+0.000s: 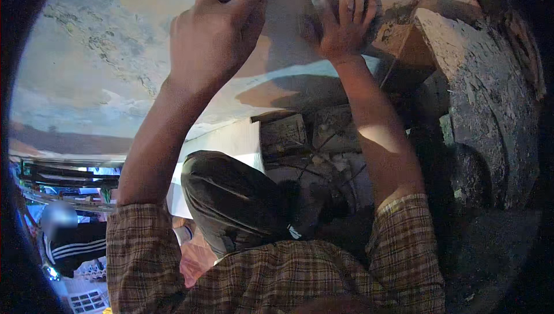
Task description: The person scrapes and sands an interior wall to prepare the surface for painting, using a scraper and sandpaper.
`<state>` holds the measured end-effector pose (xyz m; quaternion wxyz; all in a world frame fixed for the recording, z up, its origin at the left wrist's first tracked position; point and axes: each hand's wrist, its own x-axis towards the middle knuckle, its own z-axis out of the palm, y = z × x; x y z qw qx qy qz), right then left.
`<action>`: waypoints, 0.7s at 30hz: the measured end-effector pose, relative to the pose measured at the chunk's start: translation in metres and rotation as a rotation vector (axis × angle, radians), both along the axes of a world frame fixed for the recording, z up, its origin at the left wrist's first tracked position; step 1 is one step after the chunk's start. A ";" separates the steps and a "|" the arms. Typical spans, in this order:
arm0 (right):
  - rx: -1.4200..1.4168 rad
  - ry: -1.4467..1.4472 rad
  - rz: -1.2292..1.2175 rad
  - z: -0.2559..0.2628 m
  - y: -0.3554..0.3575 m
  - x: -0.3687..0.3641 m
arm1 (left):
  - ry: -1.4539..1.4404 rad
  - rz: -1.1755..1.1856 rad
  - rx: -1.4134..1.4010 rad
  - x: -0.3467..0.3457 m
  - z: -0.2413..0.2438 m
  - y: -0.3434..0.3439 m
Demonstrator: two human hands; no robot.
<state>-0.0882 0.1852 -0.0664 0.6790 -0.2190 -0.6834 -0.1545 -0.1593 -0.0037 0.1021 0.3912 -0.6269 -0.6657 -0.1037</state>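
My left hand (218,39) is over a pale, stained surface (143,24), its back towards me and its fingers bent. The fingertips run into the top edge of the view, so whether they hold anything is hidden. To the right, my right hand (344,24) has its fingers spread over the same surface and appears to rest on it. Pale residue coats some of its fingertips, and I see nothing held there. Brown smears and rough, flaking patches mark the surface, and shadows fall between and below my hands.
A large rough slab (480,93), stone or wood, stands at the right beside a brown block (407,50). My bent knee (225,197) is below the surface, near bricks or blocks (283,134) and thin sticks. A person in a striped dark sleeve (80,245) is at far left.
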 end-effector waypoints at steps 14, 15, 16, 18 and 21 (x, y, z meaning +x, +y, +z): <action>-0.014 -0.051 0.017 0.011 -0.010 0.010 | -0.084 0.037 0.109 0.007 -0.018 0.006; -0.016 -0.055 0.013 0.010 -0.006 0.010 | -0.092 0.016 0.109 0.009 -0.017 0.009; 0.032 -0.045 -0.060 0.009 0.001 0.009 | -0.096 0.014 0.107 0.008 -0.020 0.009; 0.082 -0.033 -0.131 0.010 0.002 0.009 | -0.042 -0.005 0.132 0.004 -0.025 0.008; 0.055 -0.011 -0.059 0.013 -0.005 0.010 | -0.143 0.091 0.124 0.011 -0.028 0.004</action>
